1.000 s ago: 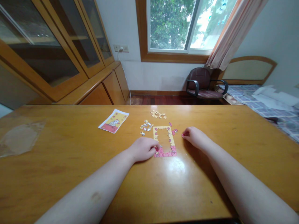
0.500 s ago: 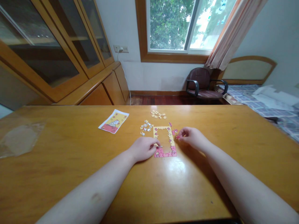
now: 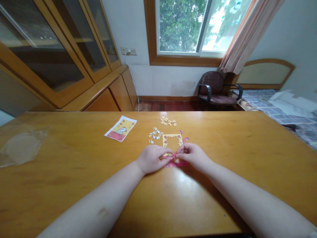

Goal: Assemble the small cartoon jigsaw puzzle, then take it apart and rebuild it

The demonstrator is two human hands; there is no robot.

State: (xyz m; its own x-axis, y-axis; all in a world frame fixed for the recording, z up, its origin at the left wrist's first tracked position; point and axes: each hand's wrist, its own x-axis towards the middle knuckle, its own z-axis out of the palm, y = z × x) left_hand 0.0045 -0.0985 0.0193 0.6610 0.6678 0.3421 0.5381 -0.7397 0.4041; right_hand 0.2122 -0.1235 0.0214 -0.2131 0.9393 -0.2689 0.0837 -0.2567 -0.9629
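Observation:
A rectangular jigsaw frame [image 3: 165, 136], yellow at the far end and pink at the near end, lies on the table with its middle unfilled. My right hand [image 3: 194, 157] pinches a pink puzzle piece [image 3: 174, 155] between thumb and fingertips, over the near part of the frame. From the left, my left hand [image 3: 155, 158] meets it, thumb and index finger closed about a small whitish-pink puzzle piece [image 3: 169, 154], partly hidden by the fingers. The two pieces are close together; whether they interlock I cannot tell. The near pink border is partly covered by my hands.
Loose yellow pieces [image 3: 167, 121] lie beyond the frame, white ones [image 3: 155, 133] to its left, and a few pink ones [image 3: 185, 139] to its right. A picture card [image 3: 121, 129] and a clear plastic bag [image 3: 21, 147] are farther left on the wooden table [image 3: 81, 158].
My right hand has moved left from beside the frame, carrying the pink piece to my left hand. My left hand has stayed near the frame, its thumb now showing at the piece.

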